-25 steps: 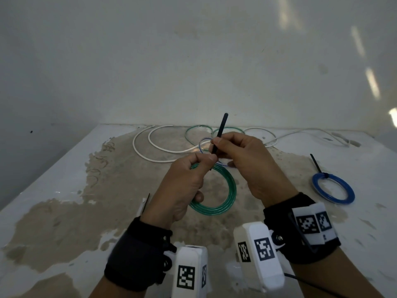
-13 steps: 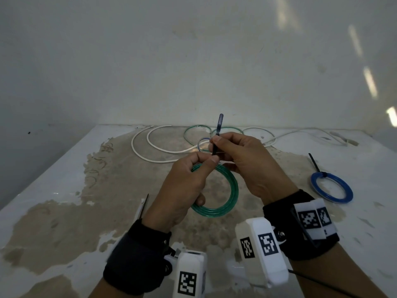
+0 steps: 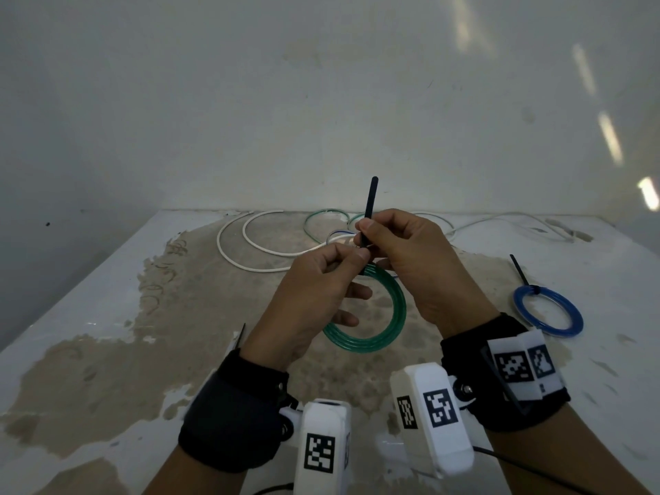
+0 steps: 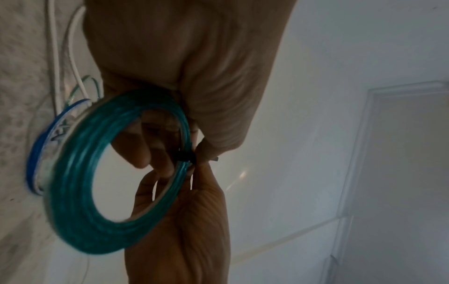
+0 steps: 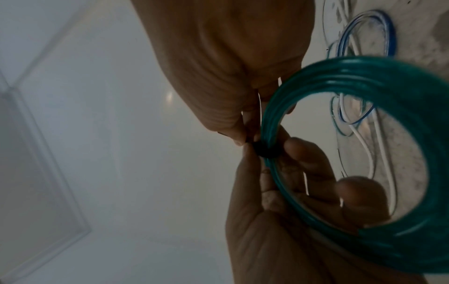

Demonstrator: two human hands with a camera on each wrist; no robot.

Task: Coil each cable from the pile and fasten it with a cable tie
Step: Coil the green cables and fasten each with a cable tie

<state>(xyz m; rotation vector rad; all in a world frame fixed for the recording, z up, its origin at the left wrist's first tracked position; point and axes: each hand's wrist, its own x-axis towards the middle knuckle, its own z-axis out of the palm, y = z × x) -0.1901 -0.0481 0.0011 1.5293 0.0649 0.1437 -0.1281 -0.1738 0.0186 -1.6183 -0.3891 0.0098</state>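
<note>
A coil of green cable (image 3: 387,328) hangs in the air between both hands over the table (image 3: 107,316). My left hand (image 3: 351,260) pinches the coil at its top, where a black cable tie (image 3: 370,201) wraps it. Just above, my right hand (image 3: 368,234) pinches the tie's tail, which sticks straight up past the fingers. The left wrist view shows the tie's band (image 4: 185,156) drawn snug around the green coil (image 4: 80,201). In the right wrist view the band (image 5: 263,150) sits between the thumbs, and my right fingers reach through the coil (image 5: 364,76).
A blue coil (image 3: 548,310) with its tie tail sticking out lies on the table at the right. Loose white, green and blue cables (image 3: 250,248) sprawl along the back by the wall. Another black tie (image 3: 242,333) lies near my left wrist.
The tie's tail stands a little higher above my right fingers than before. Both hands keep their hold and the coil stays in place.
</note>
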